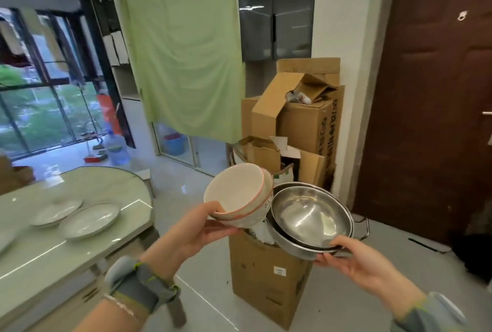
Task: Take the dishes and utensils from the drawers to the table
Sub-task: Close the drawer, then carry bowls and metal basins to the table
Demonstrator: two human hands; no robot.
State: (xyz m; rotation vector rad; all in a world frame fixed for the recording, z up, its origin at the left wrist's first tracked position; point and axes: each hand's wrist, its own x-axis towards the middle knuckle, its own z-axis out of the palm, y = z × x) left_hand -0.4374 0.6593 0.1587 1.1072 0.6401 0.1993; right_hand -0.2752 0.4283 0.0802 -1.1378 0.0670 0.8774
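My left hand (pixel 194 233) grips a small stack of white ceramic bowls with red rims (pixel 239 194), thumb over the near rim, tilted toward me. My right hand (pixel 356 258) holds nested stainless steel bowls and a handled steel pan (pixel 311 218) by their near edge, thumb on top. Both stacks hang in the air in front of me, side by side and touching. The pale green table (pixel 66 246) lies to the left, and two white plates (pixel 89 218) rest on it.
A cardboard box (pixel 266 278) stands on the floor right below the dishes. More boxes (pixel 298 118) pile against the wall behind. A brown door (pixel 431 92) is at the right. A green curtain (pixel 183 52), a water jug (pixel 117 149) and windows are farther back.
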